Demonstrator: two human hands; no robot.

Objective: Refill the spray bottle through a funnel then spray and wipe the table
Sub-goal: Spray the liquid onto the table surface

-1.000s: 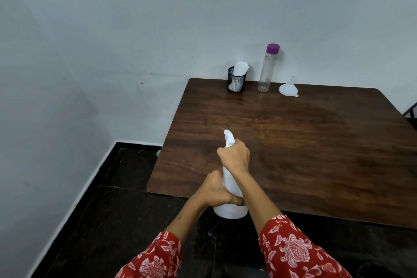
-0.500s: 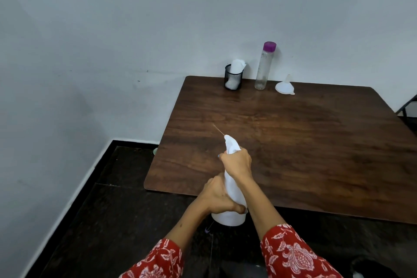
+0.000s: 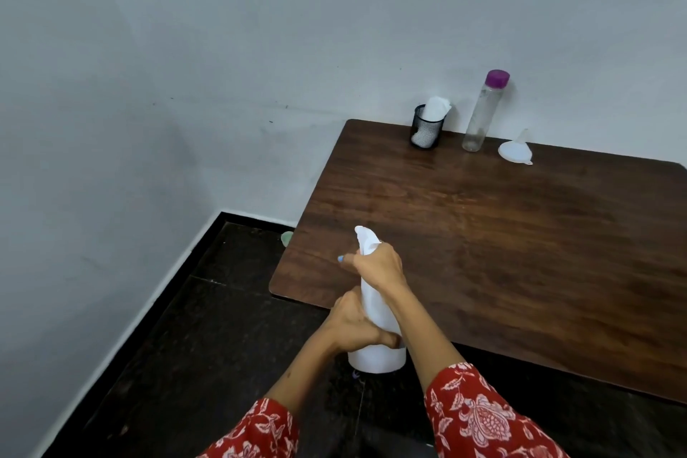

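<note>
Both hands grip a white spray bottle at the near left corner of the tabletop.

The spray bottle (image 3: 375, 312) is plain opaque white, wide at the base and narrowing to a white spray head that points away over the tabletop (image 3: 520, 234). The left hand (image 3: 353, 327) curls round its lower body; the right hand (image 3: 379, 266) wraps the neck at the trigger. The bottle's base hangs just off the tabletop's near edge, above the dark floor (image 3: 223, 327). Far from the bottle, along the tabletop's back edge against the wall, stand a black mesh cup (image 3: 426, 128) holding white paper, a clear bottle with a purple cap (image 3: 483, 111), and a white funnel (image 3: 516, 149). Between them and the spray bottle lies bare dark wood.
</note>
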